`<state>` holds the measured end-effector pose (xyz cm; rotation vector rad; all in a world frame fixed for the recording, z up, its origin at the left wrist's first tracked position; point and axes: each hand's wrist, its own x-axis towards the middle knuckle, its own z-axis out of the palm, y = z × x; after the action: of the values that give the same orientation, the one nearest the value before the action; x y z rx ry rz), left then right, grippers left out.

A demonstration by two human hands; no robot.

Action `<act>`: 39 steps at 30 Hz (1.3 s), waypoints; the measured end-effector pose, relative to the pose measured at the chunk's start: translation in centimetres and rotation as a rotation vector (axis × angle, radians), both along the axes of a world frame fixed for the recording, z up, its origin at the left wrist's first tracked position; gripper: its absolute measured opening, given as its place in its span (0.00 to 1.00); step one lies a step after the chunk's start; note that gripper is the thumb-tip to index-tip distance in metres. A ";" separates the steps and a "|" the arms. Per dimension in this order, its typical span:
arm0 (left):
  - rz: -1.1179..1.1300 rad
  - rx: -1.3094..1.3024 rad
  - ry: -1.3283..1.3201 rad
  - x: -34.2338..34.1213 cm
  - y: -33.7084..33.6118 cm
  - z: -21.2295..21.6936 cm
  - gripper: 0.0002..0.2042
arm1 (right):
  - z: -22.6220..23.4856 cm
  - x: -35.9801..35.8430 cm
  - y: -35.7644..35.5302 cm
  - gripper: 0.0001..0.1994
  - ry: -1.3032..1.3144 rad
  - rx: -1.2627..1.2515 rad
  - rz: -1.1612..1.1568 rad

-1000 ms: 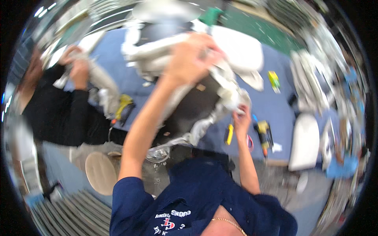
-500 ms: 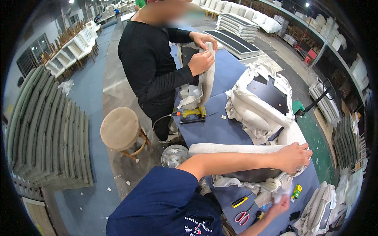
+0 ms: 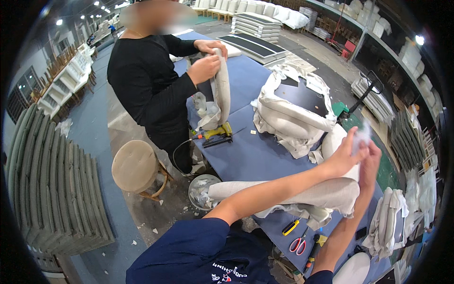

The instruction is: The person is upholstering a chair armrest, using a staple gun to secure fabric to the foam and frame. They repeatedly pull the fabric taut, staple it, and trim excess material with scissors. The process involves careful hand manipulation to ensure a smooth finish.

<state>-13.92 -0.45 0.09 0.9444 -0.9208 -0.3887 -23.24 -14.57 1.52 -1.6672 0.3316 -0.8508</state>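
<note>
Both of my hands are raised together above the right end of a long cream upholstered piece (image 3: 288, 193), which lies along the near edge of the blue-topped table. Between my left hand (image 3: 344, 154) and my right hand (image 3: 371, 161) is a tuft of white wadding (image 3: 363, 136), blurred by motion. Fingers of both hands are closed around it. Loose cloth hangs from the near side of the cream piece. Red-handled scissors (image 3: 298, 246) and a yellow-handled screwdriver (image 3: 290, 228) lie below it on the table.
Across the table, a co-worker (image 3: 151, 80) grips another cream piece (image 3: 221, 87). A yellow staple gun (image 3: 218, 132) lies nearby. A partly covered chair part (image 3: 298, 113) sits further right. A round stool (image 3: 135, 166) and a scrap bucket (image 3: 202, 182) stand left of the table.
My right hand has risen from beside the scissors to meet my left hand, bringing the white wadding up. My left hand has lifted off the cream piece, which has tipped over. The view has shifted.
</note>
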 end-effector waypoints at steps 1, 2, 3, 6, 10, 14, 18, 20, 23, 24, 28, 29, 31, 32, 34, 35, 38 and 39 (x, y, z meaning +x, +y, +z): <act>-0.038 -0.049 0.076 0.3 -0.5 -0.9 0.32 | -1.0 1.4 0.3 0.19 0.031 -0.066 0.008; -0.069 -0.102 0.151 0.8 -0.7 -1.5 0.28 | -1.1 1.9 0.9 0.14 0.071 -0.151 0.050; -0.101 -0.155 0.225 1.1 -1.0 -1.8 0.25 | -1.1 2.2 1.5 0.12 0.024 -0.108 0.091; -0.415 0.055 0.375 2.1 3.0 0.3 0.15 | -0.1 0.6 3.1 0.13 0.093 -0.125 0.088; -0.330 0.143 0.275 1.7 3.0 -0.3 0.11 | 1.8 0.6 6.3 0.15 0.073 -0.323 0.024; -0.403 0.126 0.267 1.0 3.0 -0.7 0.12 | 2.3 0.3 8.0 0.15 0.010 -0.190 0.041; -0.439 0.189 0.107 0.7 3.3 0.2 0.12 | 1.0 -1.3 5.4 0.16 0.162 -0.214 0.097; -0.444 0.218 0.060 0.8 3.3 0.3 0.12 | 0.9 -1.4 5.0 0.16 0.215 -0.321 0.019; -0.430 0.221 0.048 0.7 2.8 -0.2 0.12 | 1.4 -1.6 5.8 0.15 0.176 -0.308 -0.094; -0.401 0.218 0.029 0.8 2.6 -0.3 0.13 | 1.6 -1.3 6.4 0.15 0.154 -0.286 -0.103; -0.407 0.296 0.057 0.7 2.1 -0.7 0.14 | 0.8 -1.1 5.3 0.15 0.143 -0.279 -0.038; -0.400 0.255 0.079 0.6 2.0 -0.4 0.15 | 0.4 -1.4 4.8 0.14 0.134 -0.147 0.016; -0.371 0.182 0.129 0.9 2.2 0.1 0.17 | -0.4 -1.8 4.2 0.14 0.097 0.123 0.141; -0.382 0.194 0.140 1.2 2.2 0.0 0.18 | 0.1 -1.7 4.8 0.14 0.118 0.099 0.195; -0.396 0.217 0.162 2.1 2.3 -0.1 0.19 | 1.5 -1.4 6.6 0.16 0.161 0.050 0.310; -0.403 0.279 0.151 2.6 2.8 0.2 0.23 | 1.5 -1.3 7.3 0.18 0.127 0.062 0.321; -0.408 0.370 0.150 3.2 3.1 0.2 0.26 | 1.5 -1.8 7.2 0.18 0.180 0.055 0.304; -0.373 0.374 0.062 3.2 3.2 0.1 0.27 | 1.4 -1.7 7.0 0.17 0.163 -0.015 0.244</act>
<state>-10.70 2.78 0.17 1.0916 -0.9870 -0.9274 -24.93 -7.55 2.88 -1.7532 0.2277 -0.5389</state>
